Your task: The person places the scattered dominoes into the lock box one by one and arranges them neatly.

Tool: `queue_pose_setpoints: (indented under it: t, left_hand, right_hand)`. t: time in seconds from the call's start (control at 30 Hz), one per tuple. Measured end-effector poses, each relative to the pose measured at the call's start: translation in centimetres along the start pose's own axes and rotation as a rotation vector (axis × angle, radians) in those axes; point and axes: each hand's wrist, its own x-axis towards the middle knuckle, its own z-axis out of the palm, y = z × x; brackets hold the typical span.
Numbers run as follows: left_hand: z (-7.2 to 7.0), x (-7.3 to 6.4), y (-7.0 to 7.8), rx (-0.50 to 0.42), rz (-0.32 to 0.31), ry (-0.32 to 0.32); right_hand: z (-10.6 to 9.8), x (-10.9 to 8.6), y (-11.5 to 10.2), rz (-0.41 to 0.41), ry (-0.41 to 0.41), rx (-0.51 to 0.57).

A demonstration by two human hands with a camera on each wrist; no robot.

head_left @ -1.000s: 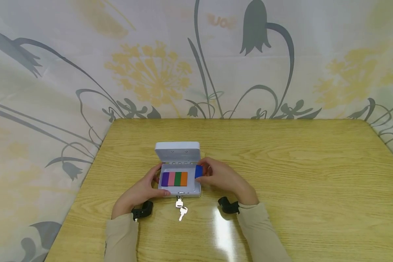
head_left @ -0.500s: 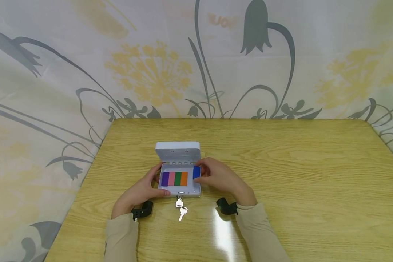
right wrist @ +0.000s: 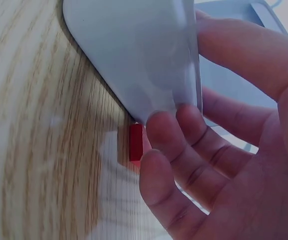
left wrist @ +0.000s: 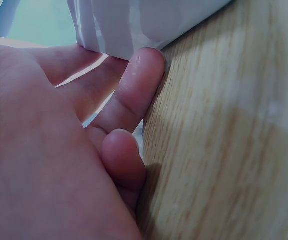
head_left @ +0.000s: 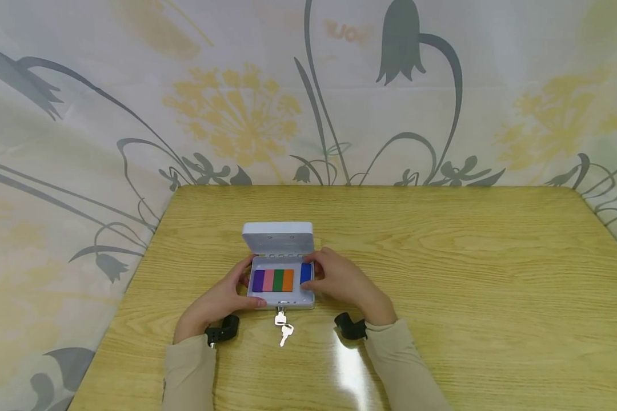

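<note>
A white metal cash box (head_left: 272, 297) stands on the table with its lid (head_left: 278, 242) raised on rear hinges. Its left side is held by my left hand (head_left: 231, 294), thumb along the front rim and fingers toward the back corner. Inside, a purple block (head_left: 258, 281), a pink block (head_left: 268, 280), a green block (head_left: 278, 280) and an orange block (head_left: 288, 280) lie side by side. My right hand (head_left: 341, 279) pinches a blue block (head_left: 305, 273) between thumb and finger at the box's right end. Other right fingers touch the outer wall (right wrist: 134, 55).
Two keys (head_left: 283, 326) hang from the lock at the box's front. In the right wrist view, a red block (right wrist: 136, 144) sits on the table (right wrist: 39, 150) beyond the box. A patterned cloth (head_left: 339, 103) hangs behind the table.
My right hand has moved left and slightly down, bringing the blue block further into the box, nearer the orange block. The left hand and the box have stayed in place.
</note>
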Motion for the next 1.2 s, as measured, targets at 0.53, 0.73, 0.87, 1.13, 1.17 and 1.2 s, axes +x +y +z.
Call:
queue_pose_setpoints:
  t: [0.53,0.73,0.87,1.13,1.17,1.2]
  left_hand:
    - [-0.1,0.1,-0.1,0.009,0.017,-0.002]
    - [-0.1,0.1,-0.2,0.004,0.016,-0.008]
    - [-0.1,0.1,-0.2,0.002,0.015,-0.007]
    - [-0.1,0.1,-0.2,0.018,0.016,-0.003]
    - [-0.2,0.1,-0.2,0.021,0.016,-0.002]
    - [-0.2,0.1,-0.2,0.021,0.017,-0.002]
  right_hand:
    - [0.5,0.0,-1.1,0.056,0.009,-0.091]
    - [0.9,0.1,-1.4,0.096,0.009,-0.112]
    - [1.2,0.1,-1.4,0.117,0.018,-0.128]
    - [1.9,0.3,-1.5,0.139,0.044,-0.136]
    - [1.9,0.3,-1.5,0.142,0.047,-0.133]
    - [2.0,0.3,-1.6,0.145,0.050,-0.127]
